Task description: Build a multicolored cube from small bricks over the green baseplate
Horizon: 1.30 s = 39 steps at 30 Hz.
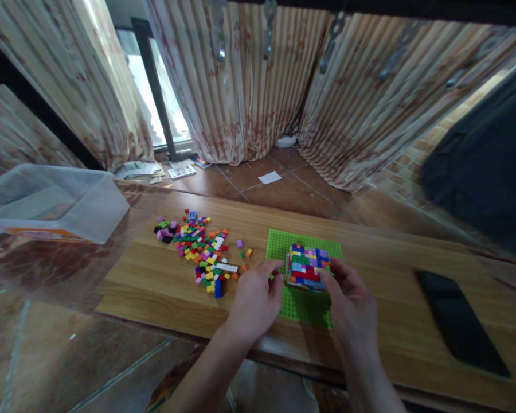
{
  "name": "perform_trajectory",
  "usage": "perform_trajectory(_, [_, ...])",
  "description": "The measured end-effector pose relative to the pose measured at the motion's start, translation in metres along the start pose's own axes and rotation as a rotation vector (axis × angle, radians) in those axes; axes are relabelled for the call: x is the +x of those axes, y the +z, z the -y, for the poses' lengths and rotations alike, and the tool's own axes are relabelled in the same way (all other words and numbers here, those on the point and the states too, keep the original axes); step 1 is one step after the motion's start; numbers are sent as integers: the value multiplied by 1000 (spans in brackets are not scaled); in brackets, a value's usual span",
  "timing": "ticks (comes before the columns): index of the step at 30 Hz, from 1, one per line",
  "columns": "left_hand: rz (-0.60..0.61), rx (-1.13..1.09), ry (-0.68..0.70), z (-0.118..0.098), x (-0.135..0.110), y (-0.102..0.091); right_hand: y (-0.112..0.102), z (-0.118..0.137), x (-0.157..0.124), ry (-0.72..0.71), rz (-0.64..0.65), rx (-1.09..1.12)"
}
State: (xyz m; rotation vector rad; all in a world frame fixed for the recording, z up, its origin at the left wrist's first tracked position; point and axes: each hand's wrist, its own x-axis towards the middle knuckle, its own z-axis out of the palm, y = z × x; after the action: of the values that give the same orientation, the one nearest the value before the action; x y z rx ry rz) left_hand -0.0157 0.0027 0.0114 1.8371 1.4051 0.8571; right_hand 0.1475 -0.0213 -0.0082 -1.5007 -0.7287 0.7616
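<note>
A block of many coloured toy bricks [306,265] stands on a green studded baseplate [303,312], its top a patchwork of red, blue, purple, green and white. My right hand [355,301] grips its right side, thumb against the front right corner and fingers behind. Just left of the block, my left hand [258,295] is curled with thumb and forefinger close together. A speck of light green shows between those fingertips; whether it is a small brick or the baseplate I cannot make out.
Loose small bricks [202,246] lie in a spread pile left of the baseplate on the wooden tabletop [155,292]. A clear plastic bin [107,209] stands at the far left. A black phone-like slab [460,321] rests at the right. Curtains [249,86] hang beyond the table.
</note>
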Motion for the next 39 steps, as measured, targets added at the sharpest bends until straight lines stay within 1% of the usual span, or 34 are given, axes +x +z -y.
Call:
perform_trajectory(4, [-184,195,-59,15,10,-20,-5,2,-2,-18,-60,-26])
perform_trajectory(7, [-258,315,-59,27,17,-29,-7,6,-3,-11,-59,-48])
perform_trajectory(11, [-274,418,-40,36,28,-31,-7,9,-3,-8,-72,-49])
perform_trajectory(13, [-261,466,-25,38,34,-31,-7,10,-4,-26,-72,-47])
perform_trajectory(15, [-228,519,-27,39,38,-32,-7,10,-4,-42,-66,-57])
perform_trajectory(18, [-160,604,-69,41,43,-32,-9,12,-4,-45,-69,-75])
perform_trajectory(20, [-135,643,-89,40,44,-31,-11,13,-5,-36,-67,-92])
perform_trajectory(24, [-148,671,-103,38,44,-27,-13,16,-5,4,-56,-126])
perform_trajectory(28, [-186,669,-127,37,43,-26,-13,15,-5,-10,-45,-103])
perform_trajectory(30, [-225,621,-117,37,42,-29,-13,15,-5,-4,-58,-91])
perform_trajectory(32, [-275,483,-90,36,39,-32,-14,15,-4,-9,-86,-93])
perform_trajectory(34, [-313,236,-72,32,35,-32,-15,16,-4,-67,-114,-108])
perform_trajectory(35, [-311,82,-78,28,32,-30,-15,16,-5,-117,-120,-114])
perform_trajectory(36, [-296,-80,-96,23,28,-27,-15,16,-7,-175,-115,-120])
perform_trajectory(38, [-179,-374,-157,9,18,-18,-13,18,-12,-297,-75,-134])
perform_trajectory(39, [-113,-483,-190,1,13,-13,-12,20,-15,-351,-40,-146])
